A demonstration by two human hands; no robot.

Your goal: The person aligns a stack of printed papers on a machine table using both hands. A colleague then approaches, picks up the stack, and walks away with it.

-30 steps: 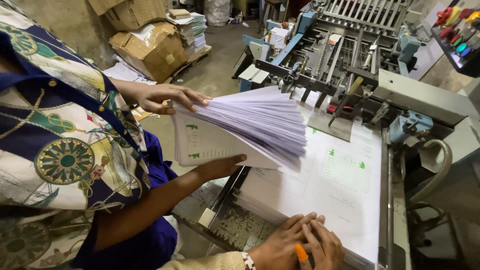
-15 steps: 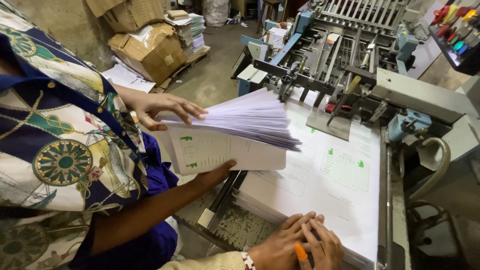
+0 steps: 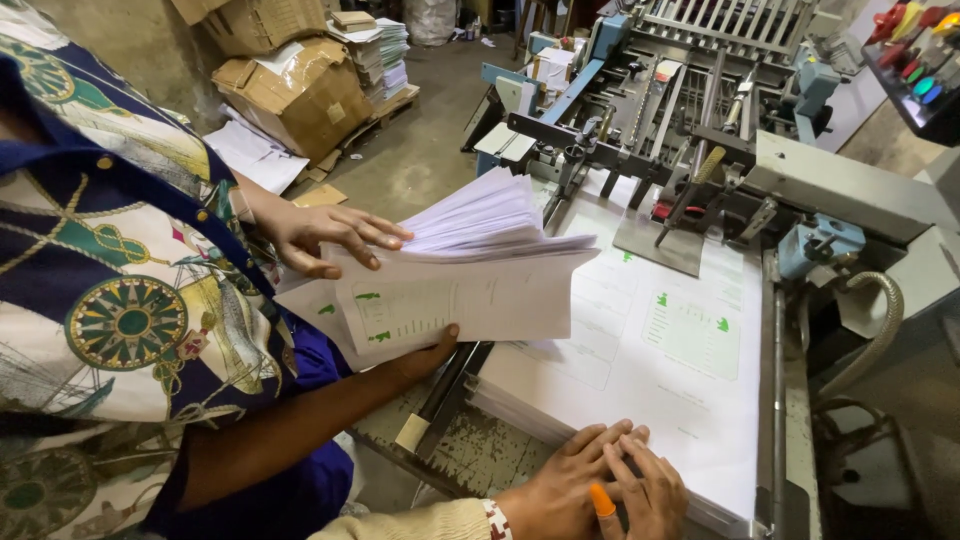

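Head view, looking down at the feed table (image 3: 775, 400) of a paper-folding machine (image 3: 700, 120).

The person's left hand (image 3: 560, 490), reaching out of a cream sleeve (image 3: 420, 522) with a beaded wristband, lies palm down on the near edge of the stack of printed sheets (image 3: 640, 350). Its fingers (image 3: 600, 440) are stretched out, close together and flat on the top sheet; they clasp nothing. The right hand (image 3: 655, 495) lies just beside it and partly over it, fingers likewise extended and only slightly bent, their tips touching the same top sheet. A small orange piece (image 3: 600, 500) shows where the two hands meet (whether it is worn on a fingertip or merely pinched there cannot be told).

The stack lies flat on the table, directly beneath both hands. It runs away from the fingers toward the machine's rollers and guide bars, and its green-printed panels lie well beyond the fingertips.

To the left, a co-worker in a patterned shirt (image 3: 110, 300) holds a separate fanned sheaf of sheets (image 3: 470, 270) in the air above the table's left edge. The co-worker's upper hand (image 3: 330, 238) is spread over the top of the sheaf, and the lower hand (image 3: 425, 355) supports it from beneath, thumb on the bottom sheet. The sheaf hangs apart from the stack and from the person's own hands.

Behind, cardboard boxes (image 3: 295, 95) and further paper piles (image 3: 380, 50) stand on the floor.
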